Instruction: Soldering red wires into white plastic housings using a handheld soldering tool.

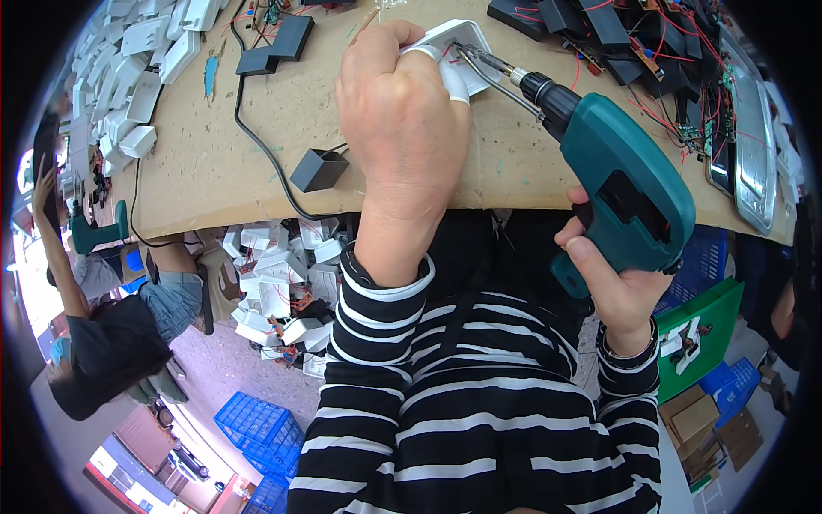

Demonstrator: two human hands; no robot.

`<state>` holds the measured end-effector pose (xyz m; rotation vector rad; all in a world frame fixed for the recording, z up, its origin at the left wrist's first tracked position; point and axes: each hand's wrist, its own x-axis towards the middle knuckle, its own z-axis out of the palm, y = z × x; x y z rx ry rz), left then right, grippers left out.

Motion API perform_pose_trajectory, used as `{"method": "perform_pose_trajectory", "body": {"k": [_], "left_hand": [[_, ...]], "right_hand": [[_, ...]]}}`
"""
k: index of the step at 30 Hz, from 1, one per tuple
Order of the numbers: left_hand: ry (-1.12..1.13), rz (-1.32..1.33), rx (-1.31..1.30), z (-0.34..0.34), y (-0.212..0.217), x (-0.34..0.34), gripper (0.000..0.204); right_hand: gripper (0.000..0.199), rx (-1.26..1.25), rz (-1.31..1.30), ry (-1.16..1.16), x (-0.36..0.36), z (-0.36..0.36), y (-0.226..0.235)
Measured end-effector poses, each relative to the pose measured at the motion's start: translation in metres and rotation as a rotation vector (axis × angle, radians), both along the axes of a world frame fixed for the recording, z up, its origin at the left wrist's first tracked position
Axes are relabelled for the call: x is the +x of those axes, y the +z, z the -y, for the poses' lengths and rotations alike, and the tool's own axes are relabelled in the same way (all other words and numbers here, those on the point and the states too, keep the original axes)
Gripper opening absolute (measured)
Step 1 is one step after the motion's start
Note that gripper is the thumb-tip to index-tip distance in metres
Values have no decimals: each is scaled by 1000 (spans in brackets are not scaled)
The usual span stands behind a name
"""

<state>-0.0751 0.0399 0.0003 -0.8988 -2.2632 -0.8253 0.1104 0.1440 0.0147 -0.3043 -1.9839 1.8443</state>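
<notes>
Near the far edge of the workbench [193,193], my left hand [402,124] is closed on a small white plastic housing [476,36], with white finger covers [455,83] on its fingers. My right hand [610,278] grips the handle of a teal soldering gun [632,163], one finger at its trigger. The gun's metal tip and a thin curved feed tube [501,86] reach into the housing. A bit of red wire shows by the tip. My left hand partly hides the housing's inside.
White housings [141,56] are heaped at the far left, more [278,287] below the bench edge. A black box [318,170] and cable [257,141] lie left of my hand. Black boxes with red wires [604,26] crowd the far right, near a metal tray [753,128]. A co-worker [120,343] is leftward.
</notes>
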Motion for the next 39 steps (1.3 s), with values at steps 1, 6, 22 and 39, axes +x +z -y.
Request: {"method": "perform_pose_trajectory", "body": {"k": [1,6,22,39], "left_hand": [[1,0,0,0,0,0,9],[1,-10,-8,1,-1,-2,9],[-10,-12,-15,0,2,0,10],[-8,15,-1,0,0,0,8]], "right_hand": [[54,27,7,5,0,-1,0],[51,27,4,11,-3,-1,-1],[40,51,27,-80,-2,4,3],[45,87,7,31,4,0,-2]]}}
